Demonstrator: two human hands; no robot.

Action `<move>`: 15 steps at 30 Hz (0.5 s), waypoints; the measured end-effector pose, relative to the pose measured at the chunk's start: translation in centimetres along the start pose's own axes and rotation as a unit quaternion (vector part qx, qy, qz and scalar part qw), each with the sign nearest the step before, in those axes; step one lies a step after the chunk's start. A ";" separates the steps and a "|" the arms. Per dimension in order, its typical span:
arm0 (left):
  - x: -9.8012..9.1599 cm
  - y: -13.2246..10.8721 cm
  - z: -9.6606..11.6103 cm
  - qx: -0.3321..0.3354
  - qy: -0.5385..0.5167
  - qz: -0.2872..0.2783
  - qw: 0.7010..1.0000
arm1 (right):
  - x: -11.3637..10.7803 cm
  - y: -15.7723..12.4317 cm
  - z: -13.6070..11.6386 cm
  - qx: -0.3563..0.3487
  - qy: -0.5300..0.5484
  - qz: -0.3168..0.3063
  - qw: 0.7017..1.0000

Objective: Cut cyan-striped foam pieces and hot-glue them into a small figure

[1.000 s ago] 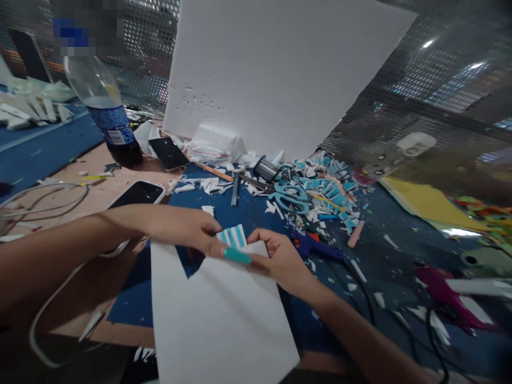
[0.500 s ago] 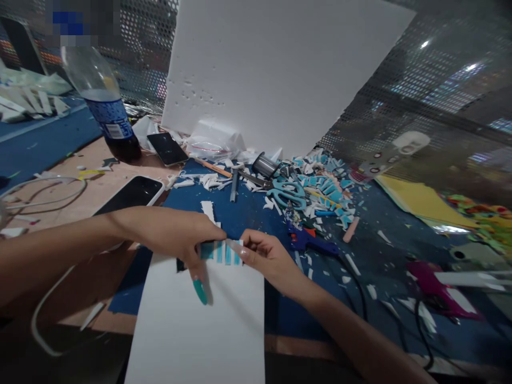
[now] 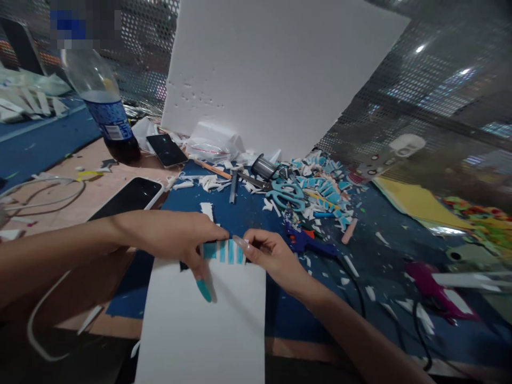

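Observation:
A striped blue-and-white strip (image 3: pixel 229 252) lies along the far edge of a white board (image 3: pixel 204 325). My left hand (image 3: pixel 180 234) is over its left end, with the index finger along the back edge and the teal-nailed thumb down on the board. That thumb is apart from the fingers, whose tips are partly hidden. At the right end, my right hand (image 3: pixel 270 258) is closed in a pinch, its long thumbnail against the strip. A narrow white piece (image 3: pixel 207 210) sticks out behind my left hand.
Teal scissors (image 3: pixel 286 194) lie among blue and white scraps (image 3: pixel 324 186). A blue glue gun (image 3: pixel 312 242) is right of my hands, a magenta one (image 3: pixel 436 293) farther right. Phones (image 3: pixel 130 197), a cable (image 3: pixel 34 325) and a soda bottle (image 3: pixel 110 120) are at left. A large white panel (image 3: pixel 264 69) stands behind.
My right thumb has shifted slightly along the strip's right end, showing more blue stripes. My left hand has barely moved. The view has shifted a little.

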State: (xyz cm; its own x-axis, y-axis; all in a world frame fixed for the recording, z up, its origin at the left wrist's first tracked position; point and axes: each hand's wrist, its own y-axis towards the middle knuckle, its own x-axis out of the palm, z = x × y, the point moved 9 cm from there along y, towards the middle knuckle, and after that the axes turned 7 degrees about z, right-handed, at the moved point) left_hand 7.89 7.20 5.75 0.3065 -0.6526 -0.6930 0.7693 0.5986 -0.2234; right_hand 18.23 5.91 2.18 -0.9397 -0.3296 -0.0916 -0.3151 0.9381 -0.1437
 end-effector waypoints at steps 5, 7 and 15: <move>0.9 0.0 0.2 -0.006 0.013 -0.055 0.998 | -0.5 0.0 -0.8 -0.050 -0.035 0.024 0.998; 1.0 -0.1 0.1 -0.015 0.023 -0.065 0.997 | -0.8 0.0 -0.9 -0.052 -0.022 0.039 0.998; 1.5 -0.5 0.5 -0.007 -0.006 -0.099 0.995 | -5.2 1.1 -1.3 -0.057 0.072 0.150 0.984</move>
State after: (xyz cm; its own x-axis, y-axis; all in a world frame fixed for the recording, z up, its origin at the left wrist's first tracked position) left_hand 8.30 5.72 5.21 0.1572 -0.7634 -0.6265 0.8078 0.4643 -0.3630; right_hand 22.59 8.83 3.75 -0.9993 -0.0250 0.0285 -0.0255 0.9995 -0.0198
